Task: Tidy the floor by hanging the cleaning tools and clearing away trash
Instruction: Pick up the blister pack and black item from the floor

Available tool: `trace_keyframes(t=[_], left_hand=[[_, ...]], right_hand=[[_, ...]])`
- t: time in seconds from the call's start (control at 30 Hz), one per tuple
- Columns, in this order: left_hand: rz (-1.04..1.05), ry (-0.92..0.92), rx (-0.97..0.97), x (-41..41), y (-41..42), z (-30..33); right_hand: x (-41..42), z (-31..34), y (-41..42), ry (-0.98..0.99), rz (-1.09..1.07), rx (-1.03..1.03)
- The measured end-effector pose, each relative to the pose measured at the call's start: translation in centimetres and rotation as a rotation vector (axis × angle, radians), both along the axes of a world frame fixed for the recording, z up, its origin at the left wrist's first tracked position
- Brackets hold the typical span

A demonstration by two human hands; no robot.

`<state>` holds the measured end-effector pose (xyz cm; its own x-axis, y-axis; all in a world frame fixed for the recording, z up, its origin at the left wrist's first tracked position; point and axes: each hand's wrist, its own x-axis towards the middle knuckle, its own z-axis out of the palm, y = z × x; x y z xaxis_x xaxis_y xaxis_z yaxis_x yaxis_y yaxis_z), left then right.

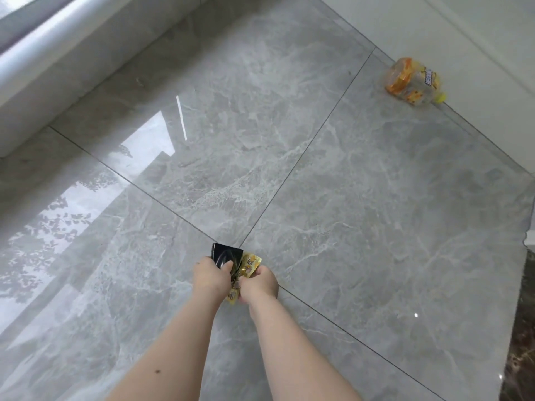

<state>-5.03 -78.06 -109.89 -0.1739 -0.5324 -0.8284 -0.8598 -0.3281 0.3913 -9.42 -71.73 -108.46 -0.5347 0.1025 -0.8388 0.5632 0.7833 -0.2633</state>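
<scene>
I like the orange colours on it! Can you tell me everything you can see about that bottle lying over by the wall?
The plastic bottle looks clear and see-through, with an orange and yellow label wrapped around it; the label's print is too blurred to read. It has a small yellow-green cap at one end. It lies on its side on the shiny grey tiled floor, close beside the white wall, cap pointing toward the lower right. It looks mostly empty and a bit crumpled. Nothing touches it except the floor; both hands are far from it.
</scene>
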Motion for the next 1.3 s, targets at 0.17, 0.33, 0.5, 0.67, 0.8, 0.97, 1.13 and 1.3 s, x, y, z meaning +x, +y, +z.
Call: trace_keyframes(t=[0.17, 0.33, 0.5, 0.67, 0.8, 0.97, 1.13, 1.3], left_hand=[[0.109, 0.044, -0.031, 0.8, -0.9, 5.2], [0.243, 0.102, -0.081, 1.6, -3.4, 12.9], [0.339, 0.163, -0.197, 2.3, -7.1, 21.3], [0.471, 0.22, -0.276, 3.7, -9.5, 28.7], [0.591, 0.217, -0.341, 6.6, -10.5, 34.5], [0.781, 0.235, -0.396, 12.7, -10.6, 40.7], [0.99, 0.205, -0.461, 22.5, -8.7, 45.3], [1.215, 0.155, -0.501, 34.7, -4.4, 48.2]], right_hand=[[0.0, 4.8, -1.3, -0.016, 0.059, -0.026], [0.0, 12.6, -4.8, 0.007, 0.157, -0.076], [-0.3, 20.9, -9.3, 0.056, 0.292, -0.153], [0.5, 28.2, -12.8, 0.09, 0.435, -0.244], [2.8, 34.2, -14.7, 0.109, 0.592, -0.308], [8.2, 40.5, -16.6, 0.112, 0.822, -0.368], [18.0, 45.6, -16.8, 0.092, 1.027, -0.444], [30.4, 48.4, -15.0, 0.089, 1.327, -0.489]])
